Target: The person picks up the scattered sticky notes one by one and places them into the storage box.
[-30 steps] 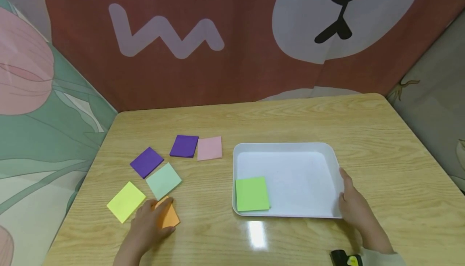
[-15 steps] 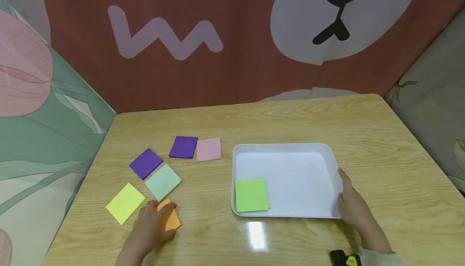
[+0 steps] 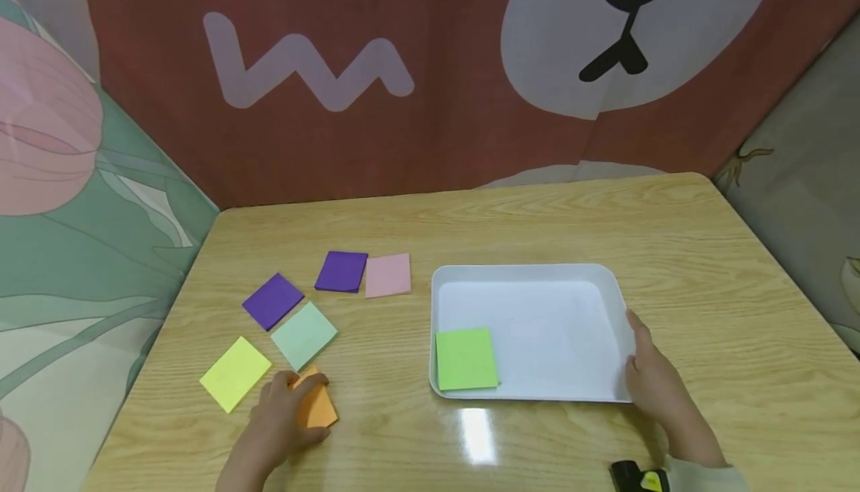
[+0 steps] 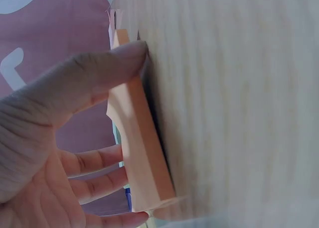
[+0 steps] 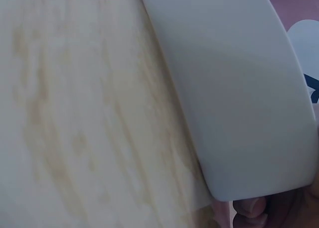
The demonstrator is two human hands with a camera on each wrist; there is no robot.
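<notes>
My left hand [image 3: 274, 421] pinches an orange sticky-note pad [image 3: 317, 405] at the front left of the table. In the left wrist view the thumb lies over the near edge of the pad [image 4: 142, 143], with the fingers at its opposite side; a dark shadow runs under that edge. On the right, my right hand [image 3: 657, 384] holds the right end of a shallow white tray [image 3: 558, 346]. The right wrist view shows curled fingers [image 5: 249, 210] by the tray's corner. A bright green sticky-note pad [image 3: 466, 359] lies in the tray's front left corner.
Left of the tray lie more pads: yellow [image 3: 235, 374], mint [image 3: 304, 335], two purple, one nearer [image 3: 272, 301] and one farther [image 3: 341, 272], and pink [image 3: 388, 275]. A black and yellow object [image 3: 638, 477] shows by the right sleeve. A printed cloth [image 3: 302, 141] hangs behind the table.
The orange pad and my left hand have shifted slightly to the right and toward the near edge. The right hand and the tray stay in place.
</notes>
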